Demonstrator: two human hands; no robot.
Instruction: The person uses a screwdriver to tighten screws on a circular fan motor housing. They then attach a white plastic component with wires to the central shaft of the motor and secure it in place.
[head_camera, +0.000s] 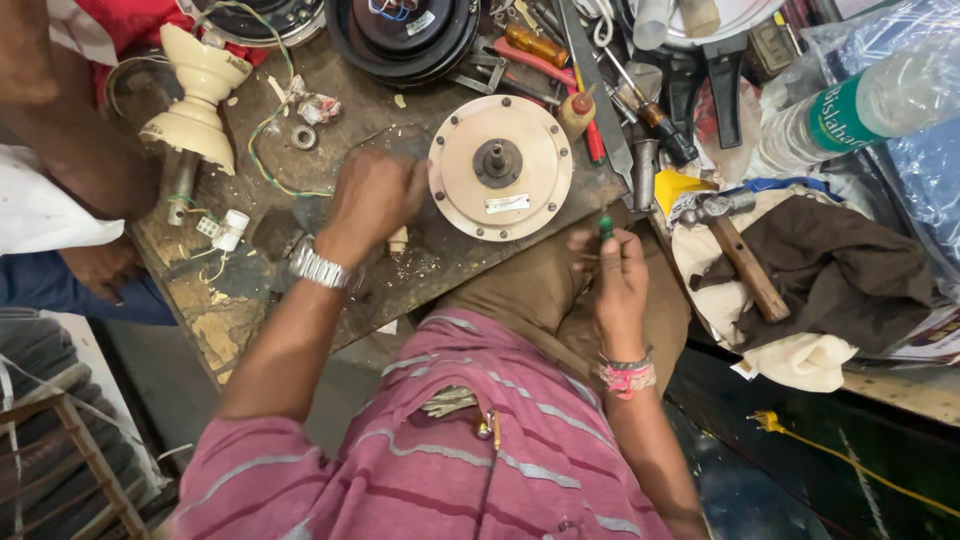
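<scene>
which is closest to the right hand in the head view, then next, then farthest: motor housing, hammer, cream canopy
1. Motor housing: just up and left of the right hand, on the bench.
2. Hammer: off to the hand's right, lying on the cloths.
3. Cream canopy: far left of the bench, beyond the left hand.

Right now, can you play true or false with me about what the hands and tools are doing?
1. The left hand rests beside the round cream motor housing. True.
2. The right hand holds a hammer. False: it holds a small green-tipped tool; the hammer lies on cloth to the right.
3. A wristwatch is on the left wrist. True.
4. The plastic bottle stands on the floor. False: it lies on its side at the upper right.
5. The motor housing is bright blue. False: it is cream.
</scene>
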